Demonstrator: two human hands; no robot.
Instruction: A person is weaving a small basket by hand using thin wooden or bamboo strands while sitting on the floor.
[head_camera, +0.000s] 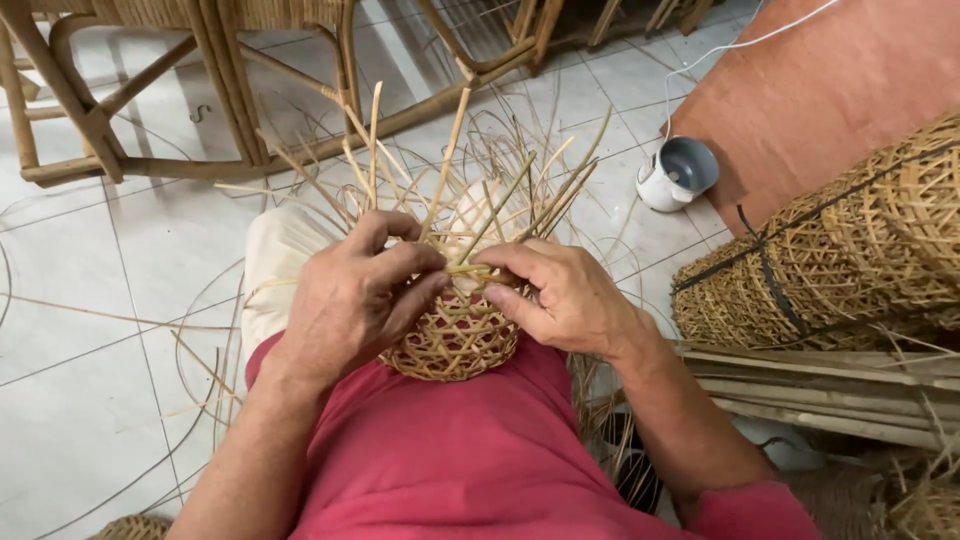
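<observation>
both my left hand (355, 300) and right hand (560, 295) pinched strips above the small basket (455, 335); keeping them taut seemed key.

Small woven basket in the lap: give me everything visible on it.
The small woven basket is a rounded, open-lattice piece of pale tan cane strips, unfinished: loose strip ends fan up and outward from its far edge. It rests on the person's lap against the red shirt. The left hand grips it from the left; the right hand pinches strips at its top. Its far side is hidden by the hands.
</observation>
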